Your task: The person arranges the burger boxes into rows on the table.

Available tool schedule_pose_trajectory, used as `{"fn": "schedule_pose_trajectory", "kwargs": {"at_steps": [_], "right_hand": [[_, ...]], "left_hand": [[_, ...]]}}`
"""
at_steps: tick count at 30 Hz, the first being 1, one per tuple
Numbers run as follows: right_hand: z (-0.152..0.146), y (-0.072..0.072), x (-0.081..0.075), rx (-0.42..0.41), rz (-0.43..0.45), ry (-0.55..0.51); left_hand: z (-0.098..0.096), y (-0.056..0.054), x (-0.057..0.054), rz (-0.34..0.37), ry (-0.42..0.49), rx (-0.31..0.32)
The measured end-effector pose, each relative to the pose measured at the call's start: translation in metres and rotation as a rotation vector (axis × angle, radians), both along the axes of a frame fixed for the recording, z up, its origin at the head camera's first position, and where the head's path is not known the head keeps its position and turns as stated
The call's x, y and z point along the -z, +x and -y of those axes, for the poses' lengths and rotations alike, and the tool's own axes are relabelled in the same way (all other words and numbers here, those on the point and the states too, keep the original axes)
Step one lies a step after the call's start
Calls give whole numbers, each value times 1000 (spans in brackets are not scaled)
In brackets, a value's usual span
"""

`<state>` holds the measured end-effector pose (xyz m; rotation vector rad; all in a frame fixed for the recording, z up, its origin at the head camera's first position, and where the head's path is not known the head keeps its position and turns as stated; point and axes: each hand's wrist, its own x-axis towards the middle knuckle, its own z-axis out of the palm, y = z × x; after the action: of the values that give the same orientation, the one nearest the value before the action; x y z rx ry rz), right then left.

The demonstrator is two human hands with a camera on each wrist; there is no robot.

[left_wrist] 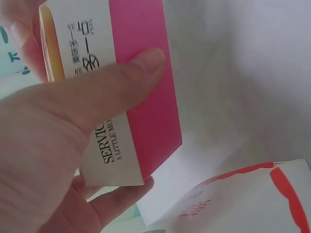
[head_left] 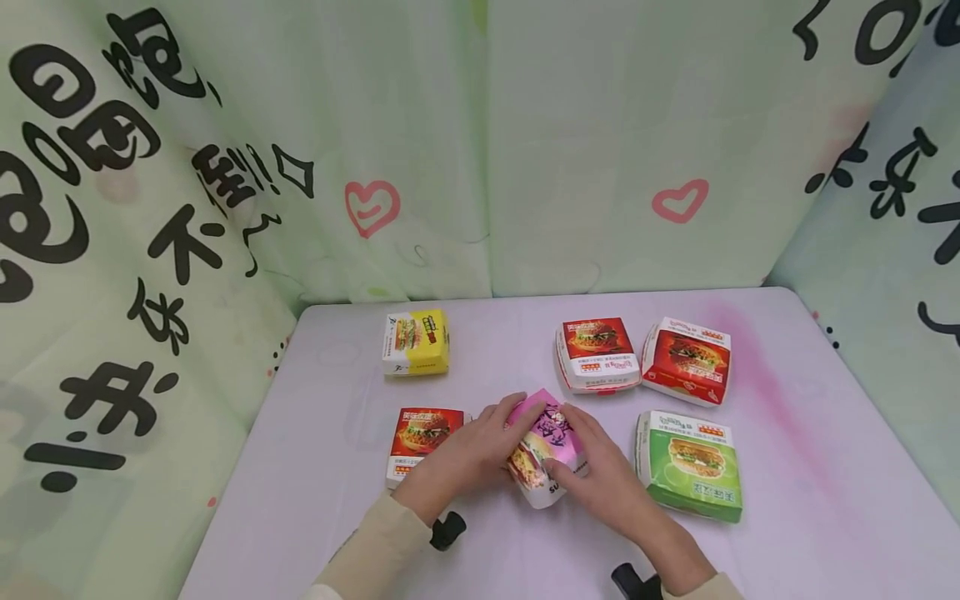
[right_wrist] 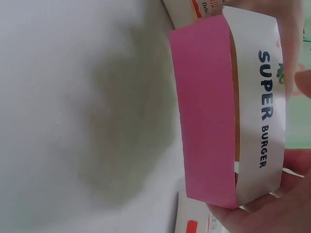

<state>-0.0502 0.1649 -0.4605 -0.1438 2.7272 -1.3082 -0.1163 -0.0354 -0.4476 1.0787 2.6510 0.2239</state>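
Both hands hold a pink and white burger box [head_left: 553, 433] at the middle of the table. Its side reads "SUPER BURGER" in the right wrist view, where the pink base [right_wrist: 206, 114] shows a narrow gap along the lid. My left hand [head_left: 480, 443] grips the box from the left, its thumb [left_wrist: 124, 80] lying across the printed side. From the right, my right hand [head_left: 600, 475] holds the other end, fingers around the corner. The box is tilted, with a shadow on the cloth beside it. A red and white burger box [head_left: 426, 432] sits beside the left hand, partly hidden by the wrist.
A yellow and white box [head_left: 417, 343] stands at the back left. Two red and white boxes [head_left: 598, 354] sit close together at the back right, and a larger green box [head_left: 693, 465] lies right of my right hand. A printed curtain [head_left: 600, 150] surrounds the table [head_left: 795, 517].
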Motion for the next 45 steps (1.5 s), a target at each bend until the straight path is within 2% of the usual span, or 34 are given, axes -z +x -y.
{"fn": "schedule_pose_trajectory", "kwargs": {"at_steps": [6, 12, 25, 32, 40, 45], "right_hand": [[0, -2, -2, -18, -22, -31], [2, -3, -2, -10, -63, -58], [2, -5, -1, 15, -94, -53], [3, -3, -1, 12, -142, 54], [3, 1, -5, -93, -171, 178], [0, 4, -4, -183, -165, 250]], "left_hand": [[-1, 1, 1, 77, 34, -20], [-2, 3, 0, 87, 38, -27], [-5, 8, 0, -27, -40, -17], [-7, 12, 0, -90, -46, -86], [-8, 16, 2, -233, -61, -137], [-10, 17, 4, -269, -80, -160]]}}
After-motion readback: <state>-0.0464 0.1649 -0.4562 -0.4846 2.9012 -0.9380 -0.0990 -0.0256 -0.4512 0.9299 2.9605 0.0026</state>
